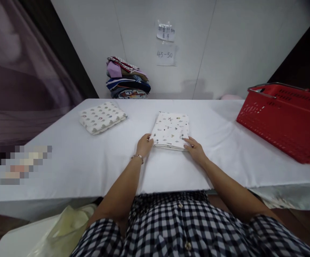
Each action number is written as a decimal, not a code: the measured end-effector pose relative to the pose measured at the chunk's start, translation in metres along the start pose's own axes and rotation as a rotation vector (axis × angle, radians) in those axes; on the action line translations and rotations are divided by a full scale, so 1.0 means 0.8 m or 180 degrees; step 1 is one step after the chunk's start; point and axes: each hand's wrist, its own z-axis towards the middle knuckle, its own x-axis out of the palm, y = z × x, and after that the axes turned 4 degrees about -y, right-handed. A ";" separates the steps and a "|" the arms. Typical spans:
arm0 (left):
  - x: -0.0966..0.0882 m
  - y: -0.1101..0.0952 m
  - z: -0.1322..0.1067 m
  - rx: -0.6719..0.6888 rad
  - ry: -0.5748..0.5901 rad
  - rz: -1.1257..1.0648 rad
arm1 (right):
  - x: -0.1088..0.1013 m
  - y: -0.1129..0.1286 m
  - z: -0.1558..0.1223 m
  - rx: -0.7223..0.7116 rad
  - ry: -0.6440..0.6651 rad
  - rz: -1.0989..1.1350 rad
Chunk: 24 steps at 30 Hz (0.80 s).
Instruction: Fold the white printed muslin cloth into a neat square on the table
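Note:
A folded white cloth (171, 129) with small plant-like prints lies flat in the middle of the table, its layered edge facing me. My left hand (144, 144) holds its near left corner, thumb along the side and the other fingers partly hidden. At the near right corner, my right hand (195, 148) grips the edge with its fingers over the top. Another folded white cloth (103, 117), printed with grey-green motifs, rests apart to the left.
A red plastic basket (283, 123) stands on the right of the white-covered table (117, 167). Behind the table's far edge is a stack of folded fabrics (128, 78). Paper signs (166, 54) hang on the wall. A pixelated patch covers something at left.

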 end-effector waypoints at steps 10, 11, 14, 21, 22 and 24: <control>0.014 -0.019 -0.025 0.1201 -0.1008 0.0668 | -0.036 -0.002 -0.016 -0.0759 -0.0602 -0.0066; 0.015 -0.023 -0.029 0.1445 -0.0951 0.0685 | -0.037 0.001 -0.017 -0.0978 -0.0559 -0.0200; 0.023 -0.036 -0.038 0.2099 -0.0456 0.0678 | -0.038 0.017 -0.014 -0.1446 -0.0220 -0.0658; 0.045 -0.053 -0.030 0.2395 0.0223 0.0799 | -0.033 0.047 0.012 -0.1837 0.0745 -0.1707; 0.048 -0.053 -0.027 0.2378 0.0264 0.0787 | -0.032 0.046 0.013 -0.1882 0.0778 -0.1781; 0.052 -0.052 -0.025 0.2331 0.0316 0.0746 | -0.031 0.042 0.010 -0.1976 0.0755 -0.1827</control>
